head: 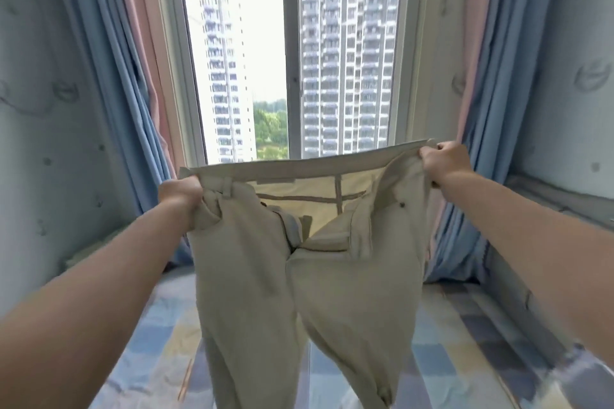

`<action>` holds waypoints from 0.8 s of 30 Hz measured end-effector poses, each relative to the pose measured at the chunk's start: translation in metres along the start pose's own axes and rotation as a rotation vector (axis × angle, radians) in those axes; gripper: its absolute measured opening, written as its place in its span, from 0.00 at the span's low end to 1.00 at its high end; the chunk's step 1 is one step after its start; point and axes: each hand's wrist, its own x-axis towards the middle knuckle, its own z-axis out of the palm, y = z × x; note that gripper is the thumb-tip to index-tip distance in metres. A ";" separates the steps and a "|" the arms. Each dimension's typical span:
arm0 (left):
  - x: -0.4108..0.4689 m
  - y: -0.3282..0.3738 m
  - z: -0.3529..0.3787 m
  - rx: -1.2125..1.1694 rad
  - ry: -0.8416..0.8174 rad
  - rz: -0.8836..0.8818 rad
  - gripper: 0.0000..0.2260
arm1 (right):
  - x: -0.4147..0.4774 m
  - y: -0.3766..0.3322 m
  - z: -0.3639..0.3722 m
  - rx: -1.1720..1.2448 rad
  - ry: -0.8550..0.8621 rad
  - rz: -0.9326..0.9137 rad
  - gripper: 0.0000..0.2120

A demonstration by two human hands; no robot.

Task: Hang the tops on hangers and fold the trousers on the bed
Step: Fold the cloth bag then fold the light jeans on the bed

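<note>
Beige trousers are being held up in the air above the bed, in front of the window. The waistband is being stretched wide between both hands: its left end is being gripped by the left hand with fingers curled tight round the cloth, and its right end is being gripped the same way by the right hand. The fly is being shown open, and both legs are being left hanging down toward the checked sheet. The window is being flanked by blue and pink curtains
</note>
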 end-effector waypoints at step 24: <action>-0.137 0.137 0.059 -0.124 -0.755 0.488 0.21 | -0.080 -0.195 0.028 0.173 -0.413 -0.353 0.08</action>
